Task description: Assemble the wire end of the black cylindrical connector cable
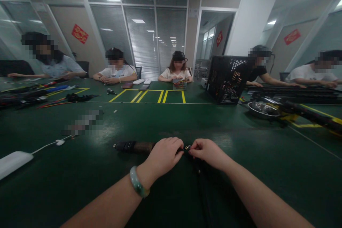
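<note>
The green table (171, 121) fills the view, marked with yellow tape lines (149, 95) toward its far side, where several other people sit at their own work; a black perforated crate (227, 78) stands right of centre, with a round metal dish (263, 109) of small parts just beside it; bundles of coloured cables (40, 94) lie well apart at far left, and a white device (13, 162) with its white cord (57, 143) sits at the near left edge.

Close in front, a dark cylindrical handle-like part (133, 146) lies with its long axis running left to right across the table, its free end pointing left; a black strap or cable (200, 178) trails from its right end back toward the person.

The left hand (164, 156), a pale green bangle (137, 182) at its wrist, is curled over the part's right end, gripping it; the right hand (208, 153) pinches narrowly on a small fitting (187, 147) between the two hands; both hands meet there, the left nearer the part's body.
</note>
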{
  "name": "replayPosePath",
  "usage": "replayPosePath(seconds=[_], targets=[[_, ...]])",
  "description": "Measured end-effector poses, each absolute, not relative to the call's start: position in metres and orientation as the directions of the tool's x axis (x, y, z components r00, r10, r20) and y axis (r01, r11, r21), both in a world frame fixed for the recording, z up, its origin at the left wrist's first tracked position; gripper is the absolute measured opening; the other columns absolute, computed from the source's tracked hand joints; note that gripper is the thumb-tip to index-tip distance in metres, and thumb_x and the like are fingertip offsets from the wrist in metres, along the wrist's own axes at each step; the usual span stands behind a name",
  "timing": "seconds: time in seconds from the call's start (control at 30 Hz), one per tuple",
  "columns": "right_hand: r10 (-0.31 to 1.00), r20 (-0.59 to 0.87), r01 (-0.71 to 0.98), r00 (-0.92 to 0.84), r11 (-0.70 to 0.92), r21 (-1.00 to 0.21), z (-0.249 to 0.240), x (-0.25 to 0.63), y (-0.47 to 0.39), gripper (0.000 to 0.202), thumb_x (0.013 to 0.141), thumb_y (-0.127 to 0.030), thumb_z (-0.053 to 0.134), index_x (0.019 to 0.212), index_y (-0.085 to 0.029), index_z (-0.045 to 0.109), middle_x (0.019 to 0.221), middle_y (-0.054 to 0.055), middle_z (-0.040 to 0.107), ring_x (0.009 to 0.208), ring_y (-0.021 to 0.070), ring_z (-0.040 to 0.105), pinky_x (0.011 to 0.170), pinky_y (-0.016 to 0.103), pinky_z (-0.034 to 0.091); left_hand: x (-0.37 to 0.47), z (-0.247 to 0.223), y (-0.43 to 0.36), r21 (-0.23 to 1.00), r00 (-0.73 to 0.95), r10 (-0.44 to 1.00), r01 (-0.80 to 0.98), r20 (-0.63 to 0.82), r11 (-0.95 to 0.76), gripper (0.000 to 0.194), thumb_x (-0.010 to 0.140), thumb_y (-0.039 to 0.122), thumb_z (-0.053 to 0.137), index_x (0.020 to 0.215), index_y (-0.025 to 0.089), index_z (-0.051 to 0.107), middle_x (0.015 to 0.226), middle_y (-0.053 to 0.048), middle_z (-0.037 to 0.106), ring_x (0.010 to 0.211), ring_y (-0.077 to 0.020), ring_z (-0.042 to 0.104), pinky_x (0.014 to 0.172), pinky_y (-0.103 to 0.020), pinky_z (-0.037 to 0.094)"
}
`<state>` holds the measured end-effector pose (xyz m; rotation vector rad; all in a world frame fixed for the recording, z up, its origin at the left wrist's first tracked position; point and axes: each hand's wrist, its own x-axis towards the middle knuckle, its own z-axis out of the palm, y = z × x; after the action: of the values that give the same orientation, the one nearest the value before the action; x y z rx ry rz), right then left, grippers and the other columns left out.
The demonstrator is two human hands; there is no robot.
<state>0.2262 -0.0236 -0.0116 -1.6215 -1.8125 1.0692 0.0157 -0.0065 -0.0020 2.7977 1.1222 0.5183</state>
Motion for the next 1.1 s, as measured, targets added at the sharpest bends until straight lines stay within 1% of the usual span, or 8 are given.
replayPosePath(seconds=[0.1, 0.27, 0.4, 0.5, 0.77, 0.93, 1.1], targets=[[0.971, -0.134, 0.595, -0.200, 0.012, -0.804, -0.012, 0.222, -0.026, 0.016, 0.082, -0.032, 0.063, 0.086, -0.018, 0.066, 0.077, 0.001, 0.070, 0.069, 0.0134, 0.063, 0.058, 0.020, 0.043, 0.013, -0.002, -0.004, 0.217, 0.691, 0.669, 0.633, 0.273, -0.743, 0.010, 0.087, 0.025, 0.060, 0.096, 0.021, 0.057, 0.095, 0.000, 0.060, 0.087, -0.0182, 0.057, 0.075, -0.033, 0.044], [0.982, 0.001, 0.699, -0.190, 0.136, -0.702, -0.010, 0.217, -0.030, 0.012, 0.083, -0.029, 0.061, 0.083, -0.020, 0.068, 0.076, -0.001, 0.068, 0.068, 0.0134, 0.061, 0.057, 0.021, 0.039, 0.012, 0.000, -0.002, 0.190, 0.704, 0.661, 0.634, 0.261, -0.750, 0.010, 0.087, 0.024, 0.060, 0.096, 0.020, 0.059, 0.096, -0.002, 0.061, 0.088, -0.0187, 0.058, 0.078, -0.033, 0.044], [0.981, 0.035, 0.748, -0.193, 0.170, -0.642, -0.009, 0.215, -0.032, 0.007, 0.081, -0.024, 0.061, 0.080, -0.020, 0.067, 0.074, 0.000, 0.068, 0.067, 0.0133, 0.061, 0.057, 0.021, 0.038, 0.012, 0.000, -0.004, 0.199, 0.699, 0.669, 0.639, 0.251, -0.743, 0.011, 0.087, 0.025, 0.060, 0.097, 0.020, 0.060, 0.097, -0.003, 0.062, 0.089, -0.0188, 0.058, 0.080, -0.033, 0.045], [0.981, 0.056, 0.772, -0.188, 0.183, -0.609, -0.010, 0.215, -0.033, 0.007, 0.080, -0.023, 0.061, 0.080, -0.020, 0.067, 0.073, 0.000, 0.067, 0.066, 0.0136, 0.060, 0.056, 0.021, 0.037, 0.011, 0.000, -0.005, 0.213, 0.700, 0.668, 0.633, 0.252, -0.744, 0.011, 0.086, 0.023, 0.060, 0.097, 0.020, 0.060, 0.097, -0.003, 0.062, 0.089, -0.0188, 0.058, 0.080, -0.033, 0.045], [0.970, 0.098, 0.724, -0.221, 0.230, -0.650, -0.008, 0.209, -0.035, 0.010, 0.082, -0.025, 0.060, 0.082, -0.022, 0.069, 0.076, -0.001, 0.069, 0.070, 0.0141, 0.062, 0.059, 0.021, 0.039, 0.008, 0.001, -0.004, 0.256, 0.710, 0.640, 0.586, 0.294, -0.769, 0.008, 0.086, 0.020, 0.059, 0.094, 0.021, 0.060, 0.092, 0.000, 0.062, 0.085, -0.0172, 0.057, 0.080, -0.032, 0.044], [0.978, 0.080, 0.717, -0.192, 0.195, -0.670, -0.009, 0.206, -0.037, 0.012, 0.082, -0.025, 0.059, 0.084, -0.022, 0.070, 0.079, -0.001, 0.070, 0.070, 0.0141, 0.063, 0.060, 0.021, 0.040, 0.008, 0.000, -0.003, 0.257, 0.730, 0.622, 0.566, 0.284, -0.783, 0.006, 0.088, 0.022, 0.059, 0.093, 0.020, 0.061, 0.093, -0.001, 0.062, 0.087, -0.0174, 0.057, 0.082, -0.032, 0.044], [0.984, 0.043, 0.723, -0.171, 0.156, -0.673, -0.009, 0.205, -0.036, 0.013, 0.083, -0.028, 0.060, 0.084, -0.022, 0.071, 0.080, -0.001, 0.071, 0.071, 0.0144, 0.063, 0.059, 0.021, 0.039, 0.009, -0.001, -0.003, 0.239, 0.735, 0.617, 0.569, 0.281, -0.787, 0.004, 0.088, 0.020, 0.058, 0.091, 0.021, 0.061, 0.092, -0.001, 0.061, 0.086, -0.0173, 0.057, 0.081, -0.031, 0.043]])
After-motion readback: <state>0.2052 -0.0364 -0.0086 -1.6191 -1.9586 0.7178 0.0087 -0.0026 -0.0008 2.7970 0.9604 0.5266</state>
